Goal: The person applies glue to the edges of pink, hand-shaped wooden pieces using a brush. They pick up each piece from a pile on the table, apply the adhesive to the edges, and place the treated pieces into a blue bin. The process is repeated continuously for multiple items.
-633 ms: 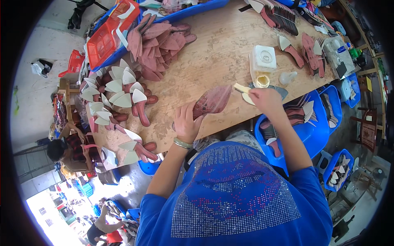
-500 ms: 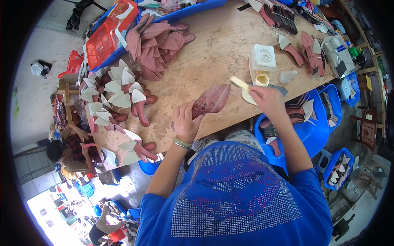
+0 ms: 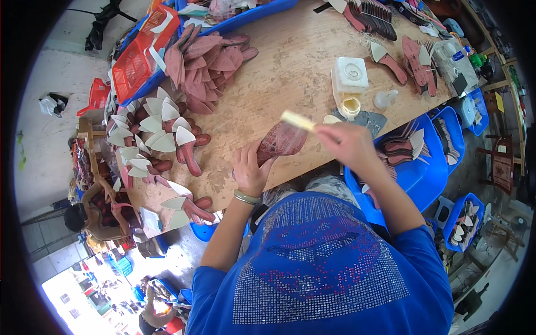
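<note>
My left hand (image 3: pixel 249 172) grips the narrow end of a reddish insole (image 3: pixel 282 144) near the front edge of the table, its broad pointed end facing away to the right. In my right hand (image 3: pixel 346 146) is a pale, flat brush (image 3: pixel 298 120), its end over the insole's far tip; whether it touches cannot be told. Beyond that hand stands a white plastic glue container (image 3: pixel 350 78) with an open, yellow-crusted mouth. A pale pointed piece (image 3: pixel 331 119) lies partly behind my right hand, beside a dark grey sheet (image 3: pixel 369 121).
Insoles with white toe pieces (image 3: pixel 162 139) crowd the table's left, below a heap of plain insoles (image 3: pixel 206 64) and a red basket (image 3: pixel 131 78). Blue bins (image 3: pixel 416 178) of insoles stand at the right front edge. A small clear bottle (image 3: pixel 385 99) is near the glue. Another person (image 3: pixel 103 209) sits far left.
My right hand has moved left with the brush, from beside the glue container to over the insole's tip. My left hand keeps its hold on the insole. The whole view has shifted slightly.
</note>
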A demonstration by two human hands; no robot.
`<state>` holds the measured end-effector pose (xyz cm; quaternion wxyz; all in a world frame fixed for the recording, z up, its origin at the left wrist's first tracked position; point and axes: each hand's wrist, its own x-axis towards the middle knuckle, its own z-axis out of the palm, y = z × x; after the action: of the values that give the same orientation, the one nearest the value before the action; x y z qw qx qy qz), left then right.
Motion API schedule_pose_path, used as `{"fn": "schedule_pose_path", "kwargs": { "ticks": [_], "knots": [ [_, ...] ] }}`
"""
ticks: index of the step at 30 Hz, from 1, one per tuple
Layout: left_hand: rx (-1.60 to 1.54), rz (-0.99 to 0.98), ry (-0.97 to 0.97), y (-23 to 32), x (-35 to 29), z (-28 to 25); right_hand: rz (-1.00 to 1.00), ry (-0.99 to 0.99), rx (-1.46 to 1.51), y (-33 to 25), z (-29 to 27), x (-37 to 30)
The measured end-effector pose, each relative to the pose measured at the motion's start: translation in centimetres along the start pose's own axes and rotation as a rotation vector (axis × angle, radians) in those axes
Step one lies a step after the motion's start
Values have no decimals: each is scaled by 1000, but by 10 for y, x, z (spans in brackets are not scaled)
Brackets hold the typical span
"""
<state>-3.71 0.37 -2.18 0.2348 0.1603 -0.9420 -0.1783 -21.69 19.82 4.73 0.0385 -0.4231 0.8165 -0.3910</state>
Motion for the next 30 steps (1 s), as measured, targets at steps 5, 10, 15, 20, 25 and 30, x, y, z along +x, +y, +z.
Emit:
{"fn": "schedule_pose_path", "kwargs": {
  "ticks": [5,10,15,20,25,30],
  "knots": [
    [-52,-11,33,0,-4,-2,120,-67,-72,24,8,-5],
    [-57,-115,48,-3,-12,-6,377,-321,-165,77,-14,-30],
    [-85,-186,69,-5,-20,-1,491,-184,0,112,-22,-52],
    [-120,-258,57,-2,-25,2,700,-104,-15,127,-39,-59],
    [-98,-263,33,9,-26,3,483,-20,290,112,-25,-59],
    [-191,-272,48,19,-29,5,189,-95,157,69,-17,-34]
  ]
}}
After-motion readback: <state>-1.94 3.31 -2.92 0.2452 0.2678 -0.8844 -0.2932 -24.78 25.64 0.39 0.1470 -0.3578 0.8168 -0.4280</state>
